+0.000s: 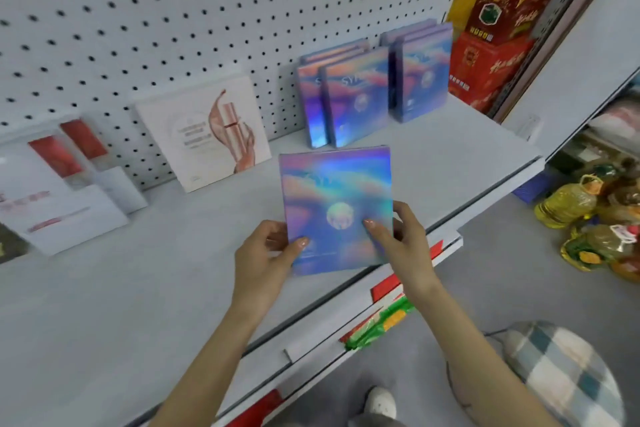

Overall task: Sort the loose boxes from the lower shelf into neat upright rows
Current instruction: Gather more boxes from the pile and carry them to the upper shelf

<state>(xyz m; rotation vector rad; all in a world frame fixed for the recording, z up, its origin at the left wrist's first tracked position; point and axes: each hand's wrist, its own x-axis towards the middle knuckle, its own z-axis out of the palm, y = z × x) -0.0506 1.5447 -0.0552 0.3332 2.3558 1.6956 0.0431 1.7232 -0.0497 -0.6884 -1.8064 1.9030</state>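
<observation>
I see the left hand [266, 253] and right hand [401, 236] pinching the lower corners of a holographic box [332, 198], thumbs on its face, over the white shelf [138, 270]. Just behind it, matching boxes [349, 97] stand upright in two groups against the pegboard [173, 10], and a white carton [204, 132] leans to their left

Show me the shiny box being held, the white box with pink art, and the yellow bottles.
Shiny held box [332, 184]: head view, upper front face.
White box with pink art [199, 135]: head view, front middle.
Yellow bottles [568, 206]: head view, one bottle's body.
</observation>
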